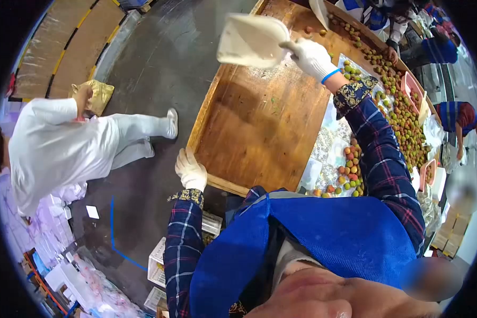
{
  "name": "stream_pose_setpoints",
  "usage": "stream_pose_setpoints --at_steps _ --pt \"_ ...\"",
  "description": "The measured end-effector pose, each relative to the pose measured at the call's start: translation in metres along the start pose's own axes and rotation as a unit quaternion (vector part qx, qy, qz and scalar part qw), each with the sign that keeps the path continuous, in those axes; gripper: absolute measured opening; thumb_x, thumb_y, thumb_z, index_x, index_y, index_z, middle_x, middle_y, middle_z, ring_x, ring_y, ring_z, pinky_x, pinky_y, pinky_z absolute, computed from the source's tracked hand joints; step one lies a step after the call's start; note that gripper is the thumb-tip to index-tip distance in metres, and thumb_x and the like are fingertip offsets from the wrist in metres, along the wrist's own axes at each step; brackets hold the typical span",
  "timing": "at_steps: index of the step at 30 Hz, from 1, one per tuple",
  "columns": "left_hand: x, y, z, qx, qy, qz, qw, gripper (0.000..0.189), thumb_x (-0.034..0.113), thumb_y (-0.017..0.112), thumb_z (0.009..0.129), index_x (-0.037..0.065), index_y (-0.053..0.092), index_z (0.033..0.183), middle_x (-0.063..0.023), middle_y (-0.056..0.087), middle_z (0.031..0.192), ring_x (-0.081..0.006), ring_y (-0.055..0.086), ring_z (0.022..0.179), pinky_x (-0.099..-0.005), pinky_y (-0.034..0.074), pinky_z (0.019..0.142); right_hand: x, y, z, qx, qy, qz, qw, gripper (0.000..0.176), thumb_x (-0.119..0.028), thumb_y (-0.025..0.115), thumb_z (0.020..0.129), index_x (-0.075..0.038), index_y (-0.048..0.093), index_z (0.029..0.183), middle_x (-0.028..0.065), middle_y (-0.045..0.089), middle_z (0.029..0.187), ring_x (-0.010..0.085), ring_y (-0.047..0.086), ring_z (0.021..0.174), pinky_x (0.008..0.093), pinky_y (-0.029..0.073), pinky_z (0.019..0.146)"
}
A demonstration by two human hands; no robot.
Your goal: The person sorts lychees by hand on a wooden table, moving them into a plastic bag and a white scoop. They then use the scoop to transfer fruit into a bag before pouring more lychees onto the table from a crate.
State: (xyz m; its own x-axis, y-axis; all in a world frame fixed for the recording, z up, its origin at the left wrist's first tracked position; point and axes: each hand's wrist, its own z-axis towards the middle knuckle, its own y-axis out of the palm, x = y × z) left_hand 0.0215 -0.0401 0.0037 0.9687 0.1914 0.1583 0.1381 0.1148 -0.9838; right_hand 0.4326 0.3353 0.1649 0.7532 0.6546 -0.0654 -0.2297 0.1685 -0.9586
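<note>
While L hand, spread loosely, touches raised wooden table rim, knit-gloved R hand clasps flared wht plastic scoop.

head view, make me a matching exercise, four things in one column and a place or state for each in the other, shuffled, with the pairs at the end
Column one
1. left hand
2. right hand
3. white scoop
4. lychee-like fruit

Column two
A. spread in red and green along the right side of the wooden table
B. gripping the scoop
C. at the near left corner of the table
D. held out across the left edge of the table

Right pairs
1-C
2-B
3-D
4-A
</note>
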Motion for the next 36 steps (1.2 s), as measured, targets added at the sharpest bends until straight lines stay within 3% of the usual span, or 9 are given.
stream_pose_setpoints --at_steps 5,11,14,23,27,29,30,33,36 --pt "-0.002 0.001 0.001 0.015 0.008 0.002 1.000 0.086 0.010 0.073 0.083 0.007 0.037 0.161 -0.0247 0.048 0.156 -0.0463 0.049 0.141 -0.0602 0.041 0.115 -0.059 -0.017 0.067 0.058 -0.033 -0.059 0.996 0.042 -0.015 0.064 0.103 -0.027 0.066 0.143 0.0134 0.069 0.100 0.0347 0.072 0.090 0.0445 0.062 0.076" --pt "-0.003 0.000 0.002 0.007 0.004 0.005 1.000 0.090 0.011 0.076 0.079 0.008 0.039 0.161 -0.0205 0.049 0.156 -0.0426 0.050 0.140 -0.0595 0.041 0.115 -0.105 0.055 0.083 -0.245 -0.078 -0.173 0.951 0.025 -0.014 0.063 0.104 -0.012 0.072 0.127 0.0120 0.073 0.107 0.0322 0.074 0.096 0.0455 0.066 0.081" --pt "0.000 0.003 -0.002 -0.006 -0.005 0.013 1.000 0.090 0.011 0.076 0.079 0.008 0.040 0.161 -0.0208 0.049 0.157 -0.0426 0.050 0.140 -0.0586 0.041 0.116 -0.106 0.053 0.064 -0.044 -0.191 -0.094 0.976 0.022 -0.015 0.061 0.103 -0.013 0.074 0.121 0.0131 0.075 0.100 0.0339 0.076 0.092 0.0477 0.066 0.075" --pt "0.010 -0.011 0.001 -0.033 -0.001 0.036 0.999 0.083 0.012 0.072 0.087 0.007 0.039 0.163 -0.0232 0.050 0.160 -0.0438 0.051 0.144 -0.0567 0.043 0.118 -0.146 0.060 0.002 -0.147 0.106 0.246 0.952 0.046 -0.043 0.053 0.103 -0.002 0.074 0.109 0.0319 0.077 0.104 0.0478 0.077 0.094 0.0543 0.063 0.083" --pt "0.011 -0.015 0.003 -0.026 0.007 0.041 0.999 0.080 0.014 0.072 0.089 0.003 0.040 0.161 -0.0252 0.049 0.160 -0.0451 0.051 0.143 -0.0572 0.043 0.118 -0.155 0.050 -0.040 0.021 0.034 0.256 0.966 0.033 -0.016 0.056 0.104 -0.018 0.071 0.133 0.0232 0.074 0.101 0.0496 0.072 0.082 0.0577 0.060 0.079" --pt "0.015 -0.020 0.005 -0.046 -0.008 0.034 0.998 0.075 0.014 0.072 0.089 0.001 0.044 0.158 -0.0266 0.051 0.158 -0.0464 0.052 0.142 -0.0571 0.044 0.118 -0.156 0.067 -0.067 0.120 0.064 0.363 0.922 0.041 -0.013 0.058 0.103 -0.016 0.067 0.143 0.0214 0.073 0.106 0.0400 0.073 0.077 0.0504 0.062 0.073" --pt "0.021 -0.027 0.005 -0.056 -0.016 0.030 0.998 0.071 0.014 0.071 0.090 0.000 0.047 0.155 -0.0283 0.051 0.157 -0.0476 0.052 0.142 -0.0568 0.043 0.119 -0.158 0.003 -0.077 -0.091 0.268 0.557 0.781 0.046 -0.015 0.059 0.104 -0.012 0.063 0.149 0.0148 0.070 0.104 0.0241 0.072 0.076 0.0402 0.060 0.066" --pt "0.009 -0.011 0.001 -0.038 -0.013 0.039 0.998 0.073 0.014 0.071 0.090 -0.001 0.046 0.156 -0.0291 0.051 0.157 -0.0481 0.051 0.143 -0.0571 0.042 0.120 -0.136 -0.008 -0.133 0.049 0.431 0.766 0.475 0.077 -0.008 0.068 0.100 -0.012 0.036 0.170 0.0054 0.064 0.102 0.0117 0.061 0.070 0.0262 0.050 0.055" --pt "0.013 -0.016 0.001 -0.054 -0.008 0.031 0.998 0.075 0.012 0.071 0.089 -0.002 0.043 0.157 -0.0308 0.049 0.158 -0.0492 0.050 0.144 -0.0572 0.041 0.122 -0.095 0.046 -0.177 0.214 0.448 0.805 0.324 0.094 0.000 0.067 0.101 -0.016 0.014 0.177 0.0029 0.051 0.122 0.0064 0.048 0.074 0.0175 0.037 0.053"
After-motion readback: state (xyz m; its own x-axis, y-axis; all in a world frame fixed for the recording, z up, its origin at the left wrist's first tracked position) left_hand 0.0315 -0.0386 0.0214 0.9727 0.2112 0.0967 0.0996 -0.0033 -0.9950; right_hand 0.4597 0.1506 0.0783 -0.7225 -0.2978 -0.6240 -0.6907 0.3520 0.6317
